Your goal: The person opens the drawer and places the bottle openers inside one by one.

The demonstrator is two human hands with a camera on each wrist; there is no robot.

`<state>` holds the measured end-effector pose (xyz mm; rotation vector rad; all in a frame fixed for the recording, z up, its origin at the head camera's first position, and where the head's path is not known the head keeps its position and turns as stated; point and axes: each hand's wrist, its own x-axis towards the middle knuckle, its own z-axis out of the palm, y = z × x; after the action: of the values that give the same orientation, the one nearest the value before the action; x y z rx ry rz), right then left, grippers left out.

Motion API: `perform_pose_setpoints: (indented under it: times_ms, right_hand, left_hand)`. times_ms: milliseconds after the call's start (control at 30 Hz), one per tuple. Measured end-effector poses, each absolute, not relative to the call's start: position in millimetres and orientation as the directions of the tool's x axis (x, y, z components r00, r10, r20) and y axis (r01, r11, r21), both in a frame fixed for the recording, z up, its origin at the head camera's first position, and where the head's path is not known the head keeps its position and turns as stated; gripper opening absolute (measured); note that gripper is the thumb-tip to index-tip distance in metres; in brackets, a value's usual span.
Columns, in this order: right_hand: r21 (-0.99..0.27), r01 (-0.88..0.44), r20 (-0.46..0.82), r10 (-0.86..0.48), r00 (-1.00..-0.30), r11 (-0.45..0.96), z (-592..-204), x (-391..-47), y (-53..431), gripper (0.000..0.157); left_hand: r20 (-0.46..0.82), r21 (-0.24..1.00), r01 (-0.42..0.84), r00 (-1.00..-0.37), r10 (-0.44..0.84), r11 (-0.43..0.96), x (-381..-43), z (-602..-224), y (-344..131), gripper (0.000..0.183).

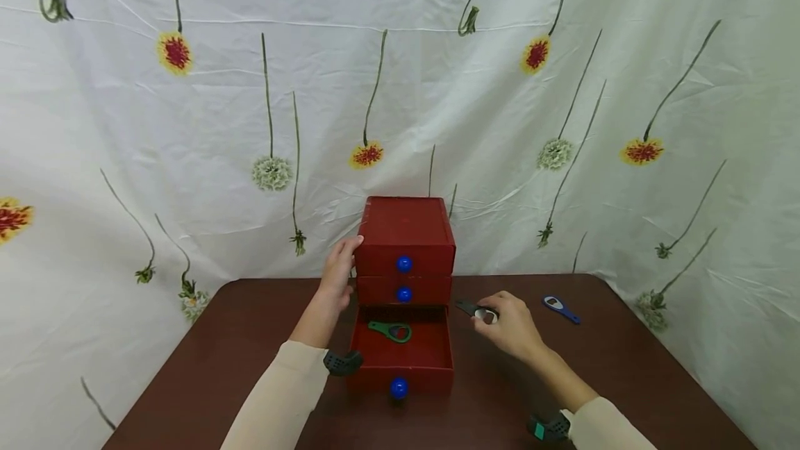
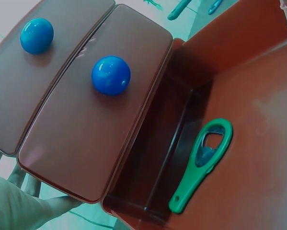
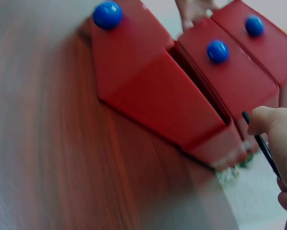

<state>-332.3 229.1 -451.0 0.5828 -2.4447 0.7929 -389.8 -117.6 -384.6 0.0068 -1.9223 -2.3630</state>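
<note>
A red cabinet (image 1: 406, 221) with blue round knobs stands on the table, its bottom drawer (image 1: 431, 356) pulled out. Inside that drawer lies a green bottle opener (image 2: 199, 167), flat on the drawer floor. My left hand (image 1: 337, 273) rests against the cabinet's left side, fingers along its edge. Right of the cabinet, my right hand (image 1: 509, 325) pinches a black bottle opener (image 1: 469, 307) between thumb and fingers, above the table; only its thin edge shows in the right wrist view. Farther right, a blue bottle opener (image 1: 561, 309) lies on the table.
The dark brown table (image 1: 262, 339) extends to both sides of the cabinet. Behind it hangs a white cloth (image 1: 337, 103) printed with flowers. The open drawer's front, with its blue knob (image 1: 398, 387), juts toward me between my forearms.
</note>
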Motion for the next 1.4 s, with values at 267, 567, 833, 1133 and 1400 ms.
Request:
perform_pose_setpoints:
  times_ms: [267, 567, 833, 1133, 1400]
  right_hand:
    - [-0.385, -0.606, 0.584, -0.325, -0.744, 0.696, -440, -320, 195, 0.017]
    - [-0.356, -0.695, 0.54, -0.469, -0.699, 0.625, -440, -316, 148, 0.019]
    - [-0.317, -0.733, 0.541, -0.521, -0.661, 0.601, -444, -317, 118, 0.018]
    - [-0.315, -0.719, 0.492, -0.541, -0.682, 0.62, -447, -320, 93, 0.022]
    - [-0.295, -0.687, 0.435, -0.547, -0.716, 0.664, -451, -321, 81, 0.036]
  left_hand:
    - [0.049, 0.979, 0.063, -0.996, -0.077, -0.192, -390, -383, -116, 0.043]
    - [0.046, 0.981, 0.06, -0.996, -0.078, -0.183, -385, -384, -122, 0.042]
    - [0.046, 0.98, 0.057, -0.997, -0.065, -0.188, -386, -384, -121, 0.042]
    - [0.054, 0.978, 0.069, -0.995, -0.078, -0.195, -385, -384, -118, 0.042]
    - [0.056, 0.977, 0.071, -0.995, -0.082, -0.201, -384, -383, -117, 0.038]
